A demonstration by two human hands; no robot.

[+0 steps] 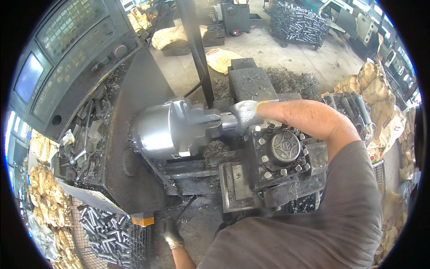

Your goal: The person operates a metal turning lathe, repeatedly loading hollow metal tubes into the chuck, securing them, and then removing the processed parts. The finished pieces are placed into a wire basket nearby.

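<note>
The person's right hand (pixel 247 114), in a whitish knitted glove with a yellow cuff edge, is curled around the right end of a short, shiny silver metal cylinder (pixel 229 121). Its fingers look closed on the piece, though I can't make out their tips from here; the palm side and the cylinder's far right end are hidden by the glove. The bare stretch of cylinder runs left from the fingers to the stepped jaws of a big, round, polished steel chuck (pixel 156 130), over the far edge of the lathe's dark metal bed (pixel 190 169). A blurred grey smear makes the jaws hard to read, so how deep the cylinder sits I couldn't say.

Down past the bed's near edge, the left hand (pixel 171 234), in a smudged grey-white glove, is at the lower end of a thin black lever (pixel 186 208). Its fingers are dark and blurred; I can't tell whether they grip it. The sleeve and shoulder (pixel 304 228) cover the lathe's near right corner.
</note>
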